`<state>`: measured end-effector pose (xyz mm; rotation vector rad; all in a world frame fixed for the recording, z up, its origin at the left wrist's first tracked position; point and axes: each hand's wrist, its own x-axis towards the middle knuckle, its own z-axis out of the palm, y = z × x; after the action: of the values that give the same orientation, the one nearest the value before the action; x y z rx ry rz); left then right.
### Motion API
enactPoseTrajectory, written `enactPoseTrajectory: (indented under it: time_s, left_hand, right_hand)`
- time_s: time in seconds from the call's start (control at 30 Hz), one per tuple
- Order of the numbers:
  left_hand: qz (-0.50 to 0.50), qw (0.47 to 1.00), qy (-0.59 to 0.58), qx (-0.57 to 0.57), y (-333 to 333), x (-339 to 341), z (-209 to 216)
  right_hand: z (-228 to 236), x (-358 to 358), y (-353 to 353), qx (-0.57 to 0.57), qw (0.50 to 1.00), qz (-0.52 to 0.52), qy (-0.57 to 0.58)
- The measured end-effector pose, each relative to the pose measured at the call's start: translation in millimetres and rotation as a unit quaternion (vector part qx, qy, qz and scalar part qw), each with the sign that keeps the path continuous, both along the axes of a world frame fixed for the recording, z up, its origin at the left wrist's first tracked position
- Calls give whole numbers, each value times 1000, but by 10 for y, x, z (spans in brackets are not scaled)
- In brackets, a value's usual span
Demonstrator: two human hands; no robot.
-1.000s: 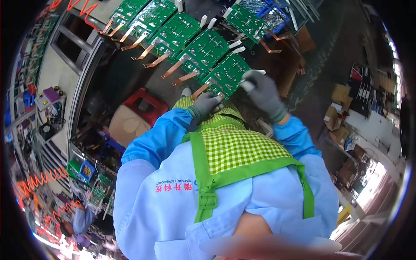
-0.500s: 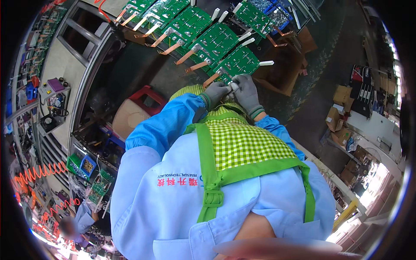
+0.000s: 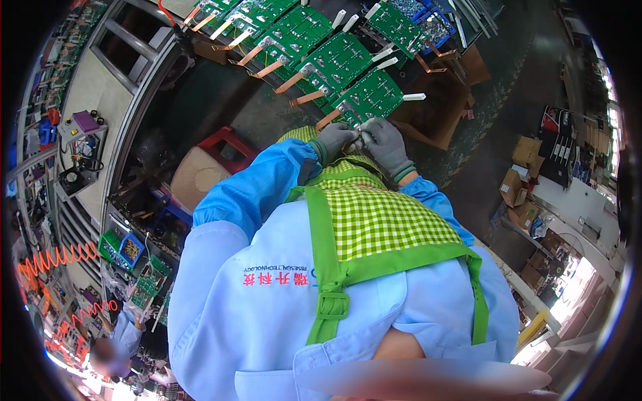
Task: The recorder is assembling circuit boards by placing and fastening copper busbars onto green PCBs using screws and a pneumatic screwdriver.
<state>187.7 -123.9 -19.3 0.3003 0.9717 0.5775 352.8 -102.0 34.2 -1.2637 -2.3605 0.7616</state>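
Both of my hands wear grey gloves and meet at the near corner of the closest green circuit board [image 3: 376, 92]. My left hand [image 3: 334, 142] has its fingers pinched together just below that corner. Beside it, my right hand [image 3: 386, 146] is closed too, its fingertips at the board's edge. Whatever small piece they grip is too hidden to name. A copper strip [image 3: 328, 119] sticks out of this board next to my left hand, and a white strip [image 3: 414, 97] juts from its far right corner.
More green boards [image 3: 338, 61] with copper and white strips lie in a row beyond. Blue bins [image 3: 435, 27] of small metal parts stand behind them. A cardboard box [image 3: 431, 113] is at right, a red-framed chair [image 3: 231, 152] at left. Another person [image 3: 124, 334] is at lower left.
The view has shifted slightly. My fingers have moved a little at the board's corner, and the whitish bit seen between them earlier shows less now.
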Motion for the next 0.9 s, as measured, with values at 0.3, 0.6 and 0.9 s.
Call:
enactPoseTrajectory:
  time_s: [0.3, 0.6, 0.9]
  left_hand:
    - [-15, 999, 2, 41, -22, -14, -54]
    - [-19, 999, 7, 47, -50, 35, -175]
    - [-36, 993, 55, 93, -38, 59, -286]
  right_hand:
    - [32, -12, -4, -22, 1000, 19, 10]
    - [-66, 18, 5, -34, 999, 2, 30]
    - [-67, -143, 25, -51, 994, -89, -47]
